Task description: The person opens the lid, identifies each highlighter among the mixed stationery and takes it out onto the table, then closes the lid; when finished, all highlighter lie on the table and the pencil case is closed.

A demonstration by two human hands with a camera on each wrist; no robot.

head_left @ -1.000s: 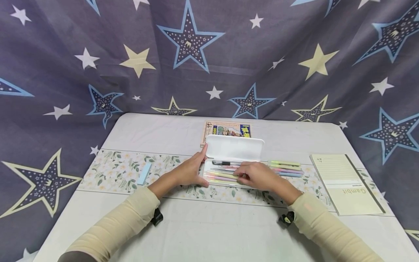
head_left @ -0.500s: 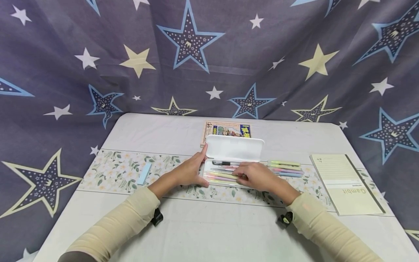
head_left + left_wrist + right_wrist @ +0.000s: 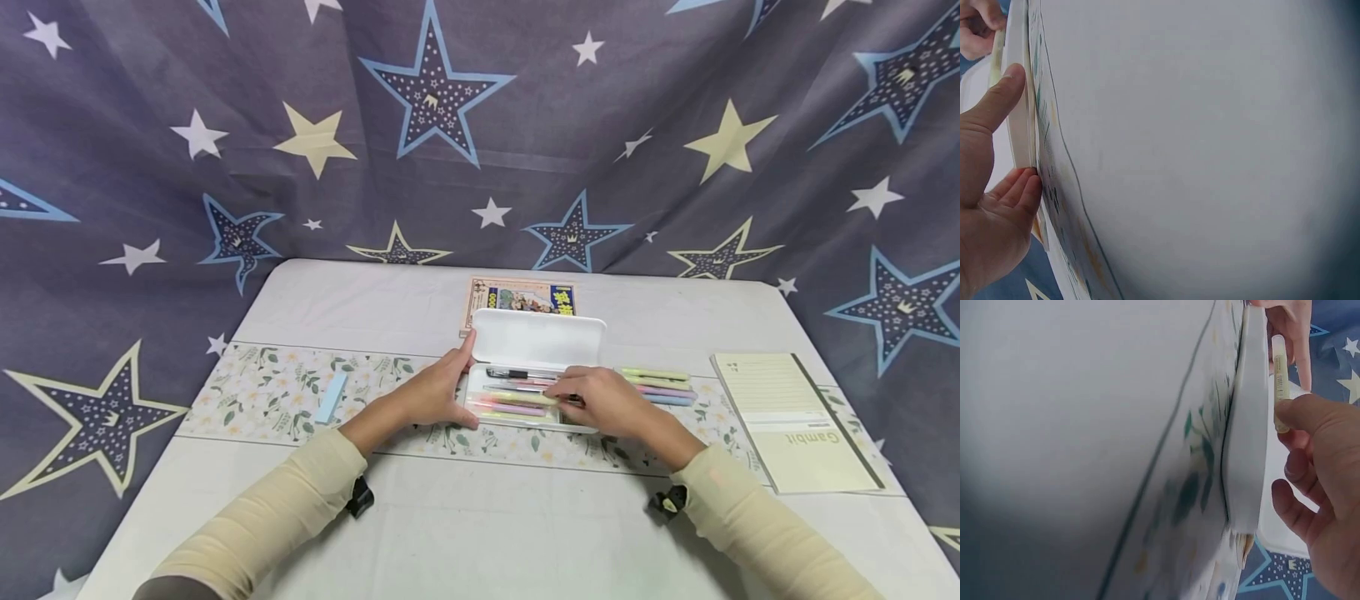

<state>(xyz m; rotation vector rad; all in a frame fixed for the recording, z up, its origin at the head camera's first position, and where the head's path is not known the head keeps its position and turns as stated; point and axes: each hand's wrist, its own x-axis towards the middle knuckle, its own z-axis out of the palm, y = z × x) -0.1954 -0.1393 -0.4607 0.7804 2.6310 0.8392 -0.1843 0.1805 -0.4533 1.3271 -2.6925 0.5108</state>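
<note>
A white pencil case lies open on the floral runner, lid up at the back, several pastel pens in its tray. My left hand holds the case's left end, fingers at the lid corner and thumb at the front rim. The left wrist view shows that thumb lying on the case's edge. My right hand hovers over the tray's right half and pinches a yellow highlighter by one end. In the right wrist view the highlighter sticks out beyond my thumb, just above the case's rim.
Several pastel pens lie on the runner right of the case. A pale green notebook sits at the far right, a light blue eraser at the left, and a picture book behind the case. A star-patterned cloth hangs behind the table.
My right hand has shifted a little to the right and now holds the yellow highlighter lifted off the other pens. The left hand has not moved.
</note>
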